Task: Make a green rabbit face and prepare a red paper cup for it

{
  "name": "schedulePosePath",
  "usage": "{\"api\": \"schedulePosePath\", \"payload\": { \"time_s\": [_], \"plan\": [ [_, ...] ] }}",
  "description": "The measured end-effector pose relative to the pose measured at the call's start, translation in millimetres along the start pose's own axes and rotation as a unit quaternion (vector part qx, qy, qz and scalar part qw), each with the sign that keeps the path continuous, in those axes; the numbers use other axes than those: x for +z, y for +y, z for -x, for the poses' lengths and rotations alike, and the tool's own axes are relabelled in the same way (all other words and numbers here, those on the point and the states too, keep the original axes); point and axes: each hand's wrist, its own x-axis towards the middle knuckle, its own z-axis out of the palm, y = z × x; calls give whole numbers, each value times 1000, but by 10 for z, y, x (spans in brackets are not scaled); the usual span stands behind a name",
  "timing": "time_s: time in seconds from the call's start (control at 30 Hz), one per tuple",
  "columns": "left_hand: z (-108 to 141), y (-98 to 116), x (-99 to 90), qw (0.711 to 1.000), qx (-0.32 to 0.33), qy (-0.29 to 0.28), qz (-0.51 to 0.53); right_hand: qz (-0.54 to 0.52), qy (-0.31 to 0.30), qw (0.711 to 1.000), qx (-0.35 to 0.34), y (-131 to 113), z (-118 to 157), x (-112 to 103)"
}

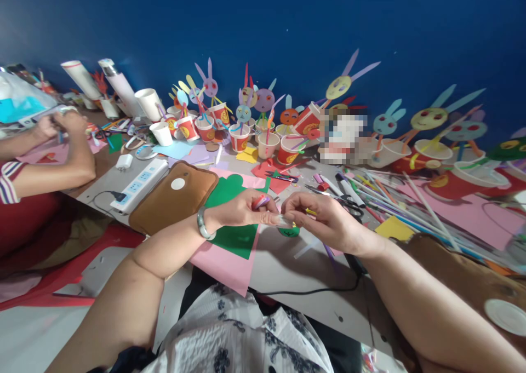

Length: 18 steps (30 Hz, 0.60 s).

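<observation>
My left hand [255, 210] is closed, with a small orange, pink and purple piece [261, 200] curled in its fingers. Its thumb and fingertips meet those of my right hand [322, 219], which is in a pinch. A whitish, partly see-through bit [284, 221] shows where the fingertips meet; I cannot tell what it is. Just behind and below them is a small green round piece [289, 231] with dark drawn lines, partly covered by my fingers. Under my left forearm lie a sheet of green paper [236, 239] and a pink sheet [230, 271].
Paper cups with rabbit-faced paper figures [244, 113] line the blue wall. Scissors [281, 177], markers [349, 189] and straws [394, 203] lie beyond my hands. A brown pouch [172, 198] and a power strip [142, 184] are left. Another person's arms [61, 154] work far left.
</observation>
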Motion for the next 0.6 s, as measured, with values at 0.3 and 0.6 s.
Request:
{"api": "schedulePosePath", "payload": {
  "time_s": [0.3,0.6],
  "plan": [
    [18,22,-20,999,11,37,39,-94,99,991,14,177,-15,73],
    [25,-7,-39,998,23,50,37,-113,71,991,23,266,-72,156]
  ]
}}
